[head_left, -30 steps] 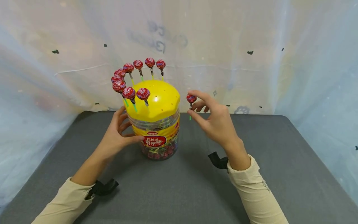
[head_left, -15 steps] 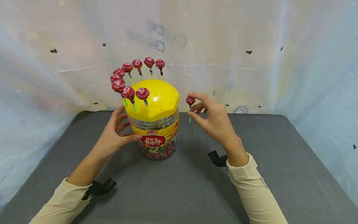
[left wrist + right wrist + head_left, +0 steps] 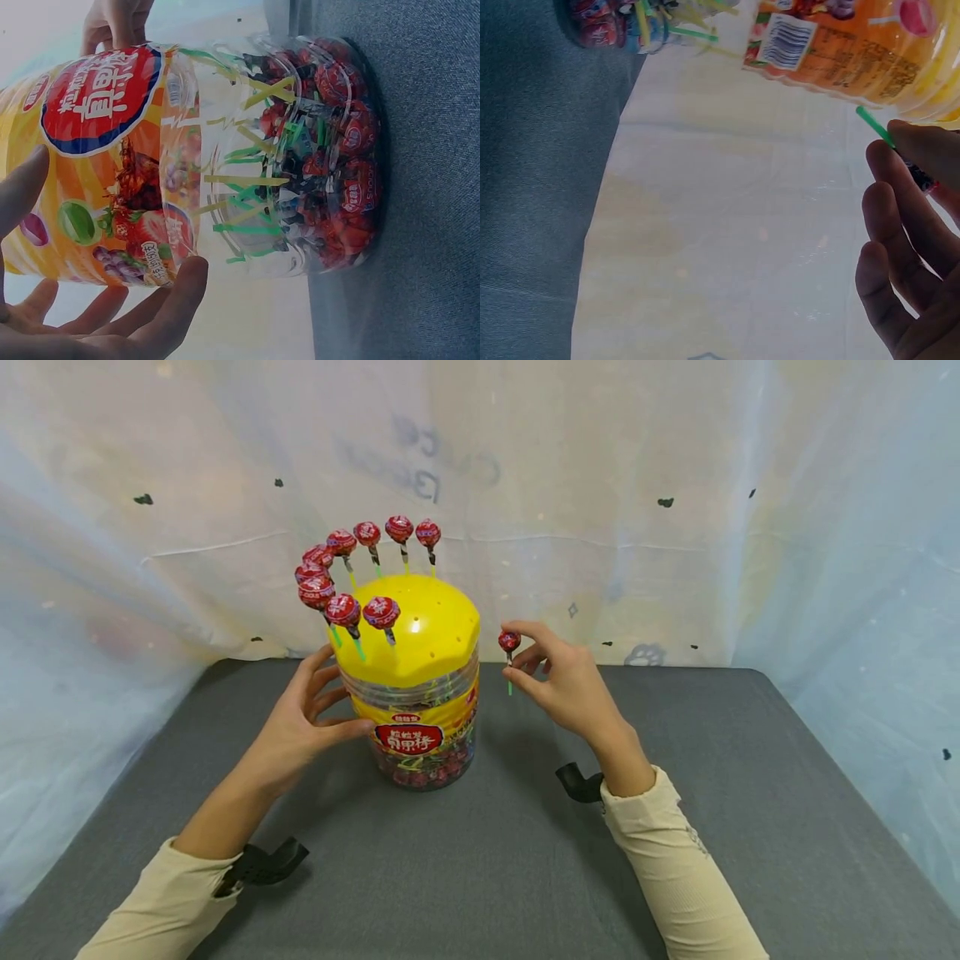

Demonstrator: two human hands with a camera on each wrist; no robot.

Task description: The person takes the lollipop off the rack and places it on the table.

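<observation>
A large clear jar with a yellow domed lid stands upright, with wrapped lollipops inside. Several red-wrapped lollipops stick up from holes along the lid's left side and back. My left hand holds the jar's left side, thumb on the front and fingers curved round behind. To the right of the jar, my right hand pinches one red lollipop between thumb and index finger, its green stick pointing down. In the right wrist view that stick shows beside the jar's upper part.
More small holes dot the lid's right half. The jar stands on a grey cloth-covered table, in front of a pale plastic sheet. Black straps hang at both wrists.
My right hand has lowered slightly with the lollipop, staying right of the jar. The left thumb has slid a little left on the jar's front. The lollipops on the lid are unchanged.
</observation>
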